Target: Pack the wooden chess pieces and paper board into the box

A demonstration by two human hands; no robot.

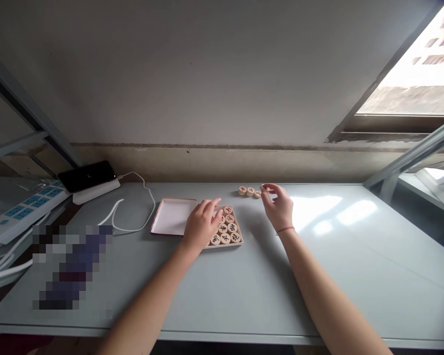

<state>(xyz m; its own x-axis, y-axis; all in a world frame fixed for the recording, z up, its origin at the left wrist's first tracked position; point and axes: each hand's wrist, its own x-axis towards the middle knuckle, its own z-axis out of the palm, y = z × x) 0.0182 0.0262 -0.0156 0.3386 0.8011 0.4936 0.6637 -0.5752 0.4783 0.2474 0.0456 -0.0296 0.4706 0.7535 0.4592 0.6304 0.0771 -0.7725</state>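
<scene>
The person's left hand [203,219] is above the box [229,245] of round pieces [225,238], its fingers standing apart. The right hand [279,206] pinches one piece [263,187] between its fingers, just beside a short row of red-marked pieces [250,192] on the grey surface [251,291]. A shallow lid [173,217] lies at left.

left forearm [155,301]: bare, in from near edge, angled far-right | left grip [200,222]: palm down, fingers reaching right, thumb and index apart | right forearm [325,291]: bare, in from near right, angled far-left | right grip [279,204]: farther out than left, fingers pointing left, thumb and fingertips in a pinch
</scene>
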